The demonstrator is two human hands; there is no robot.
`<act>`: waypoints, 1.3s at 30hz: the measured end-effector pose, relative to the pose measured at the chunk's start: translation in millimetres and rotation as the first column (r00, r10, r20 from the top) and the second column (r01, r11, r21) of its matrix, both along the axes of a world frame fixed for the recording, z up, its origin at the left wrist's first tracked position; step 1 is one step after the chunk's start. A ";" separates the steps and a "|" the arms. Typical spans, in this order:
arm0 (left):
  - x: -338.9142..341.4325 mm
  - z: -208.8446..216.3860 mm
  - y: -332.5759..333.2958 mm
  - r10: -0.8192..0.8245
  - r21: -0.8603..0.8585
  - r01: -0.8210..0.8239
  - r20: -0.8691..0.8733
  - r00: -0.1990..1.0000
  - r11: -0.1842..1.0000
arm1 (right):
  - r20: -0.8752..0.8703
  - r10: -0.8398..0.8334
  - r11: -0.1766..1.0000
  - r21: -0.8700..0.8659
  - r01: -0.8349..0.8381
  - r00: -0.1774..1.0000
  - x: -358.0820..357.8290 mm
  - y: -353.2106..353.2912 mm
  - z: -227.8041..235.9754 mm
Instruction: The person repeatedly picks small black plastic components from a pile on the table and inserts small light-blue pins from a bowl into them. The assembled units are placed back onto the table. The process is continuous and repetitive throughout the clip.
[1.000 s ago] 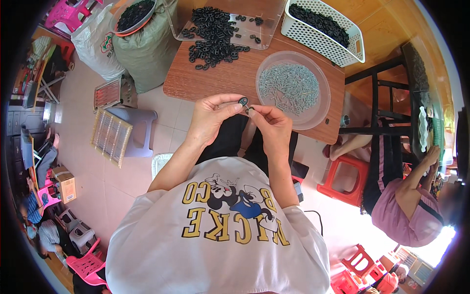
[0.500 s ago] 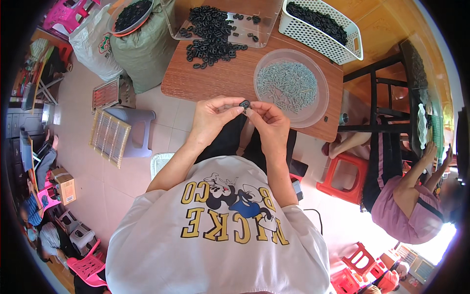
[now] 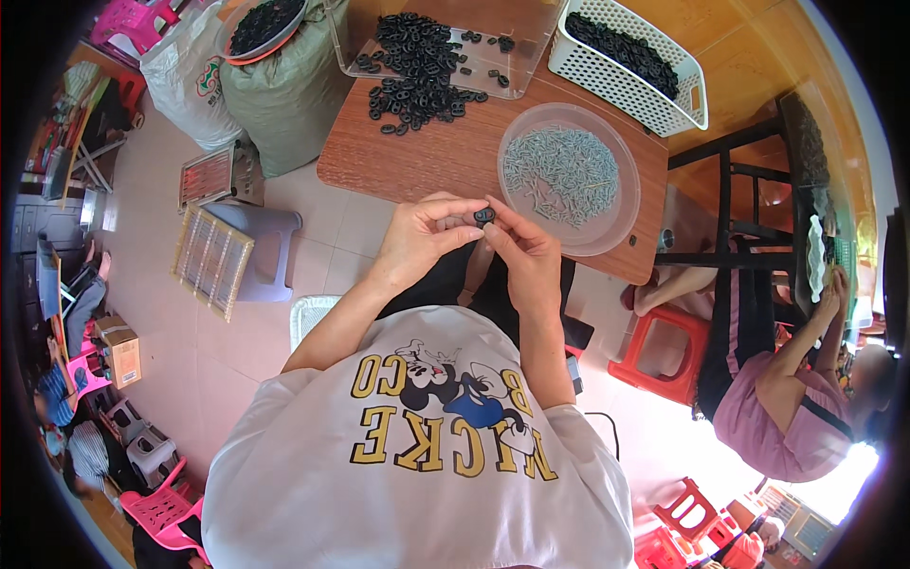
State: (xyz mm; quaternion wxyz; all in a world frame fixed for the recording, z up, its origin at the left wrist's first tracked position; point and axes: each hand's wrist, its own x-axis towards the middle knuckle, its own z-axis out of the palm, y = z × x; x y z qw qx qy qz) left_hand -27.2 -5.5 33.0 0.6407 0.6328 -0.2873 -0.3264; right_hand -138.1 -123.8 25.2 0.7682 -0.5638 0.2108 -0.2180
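Close in front of the table's near edge, I hold a small black plastic oval part (image 3: 484, 217) with holes in it. My left hand (image 3: 425, 237) pinches it between thumb and fingertips from one side. The thumb and fingers of my right hand (image 3: 527, 258) close on its other side; whether they also hold a screw is too small to tell. Beyond my right hand, a round translucent tub (image 3: 629, 201) holds many small silvery screws (image 3: 559, 169). A heap of similar black parts (image 3: 414, 100) spills from a clear plastic bin (image 3: 524, 59) onto the brown wooden table (image 3: 365, 156).
A white perforated basket (image 3: 684, 112) full of black parts stands at the table's far right. Sacks (image 3: 284, 123), one topped by a bowl, stand left of the table. Nearby are a grey-blue stool (image 3: 270, 256) and a red stool (image 3: 654, 365). A person (image 3: 777, 408) works at the right.
Both hands have shifted slightly, and the black part now shows its face more fully between the fingertips. The person at the right has brought their hands together.
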 end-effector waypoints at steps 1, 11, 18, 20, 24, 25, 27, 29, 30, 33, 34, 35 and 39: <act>-0.2 0.9 -0.3 -0.001 -0.019 0.001 -0.007 1.000 1.000 | 0.017 0.006 1.000 0.010 -0.006 1.000 -0.7 0.0 -1.0; -3.6 -4.2 2.3 0.031 -0.139 0.014 0.313 0.949 0.990 | 0.059 -0.045 0.999 -0.011 0.046 0.997 -3.0 4.5 -0.1; -9.7 -6.6 6.1 0.153 -0.212 -0.038 0.559 0.815 0.977 | 0.093 -0.060 0.998 0.005 0.059 0.994 -2.0 13.5 1.5; -9.3 -5.7 6.2 0.184 -0.249 -0.037 0.600 0.779 0.968 | 0.098 -0.069 0.998 -0.002 0.070 0.993 -2.4 16.1 1.9; -9.5 -4.4 5.6 0.217 -0.280 -0.032 0.662 0.718 0.960 | 0.089 -0.099 0.993 -0.051 0.104 0.991 -2.1 20.1 2.7; -9.3 -4.8 5.8 0.222 -0.281 -0.033 0.675 0.704 0.959 | 0.085 -0.108 0.992 -0.061 0.113 0.991 -1.8 21.0 2.7; -9.0 -5.2 6.0 0.234 -0.288 -0.038 0.687 0.688 0.957 | 0.078 -0.119 0.990 -0.067 0.124 0.990 -1.3 22.3 2.3; -9.0 -7.0 5.9 0.245 -0.295 -0.045 0.687 0.685 0.955 | 0.088 -0.138 0.987 -0.064 0.144 0.986 0.0 24.2 1.4; -8.7 -8.3 5.3 0.244 -0.304 -0.036 0.684 0.687 0.952 | 0.101 -0.152 0.986 -0.056 0.158 0.983 1.0 25.4 0.9; -6.8 -13.7 3.6 0.235 -0.318 -0.006 0.688 0.686 0.948 | 0.110 -0.164 0.984 -0.056 0.171 0.980 1.1 26.5 -4.4; -5.2 -15.6 3.5 0.228 -0.314 0.004 0.699 0.678 0.949 | 0.109 -0.163 0.984 -0.060 0.170 0.981 0.9 26.7 -6.2; -4.8 -17.2 3.9 0.217 -0.307 0.016 0.708 0.672 0.952 | 0.105 -0.170 0.982 -0.064 0.177 0.980 0.4 27.6 -7.8; -3.8 -15.1 1.5 0.196 -0.298 -0.015 0.589 0.784 0.955 | 0.105 -0.205 0.977 -0.043 0.210 0.973 5.4 28.9 -7.0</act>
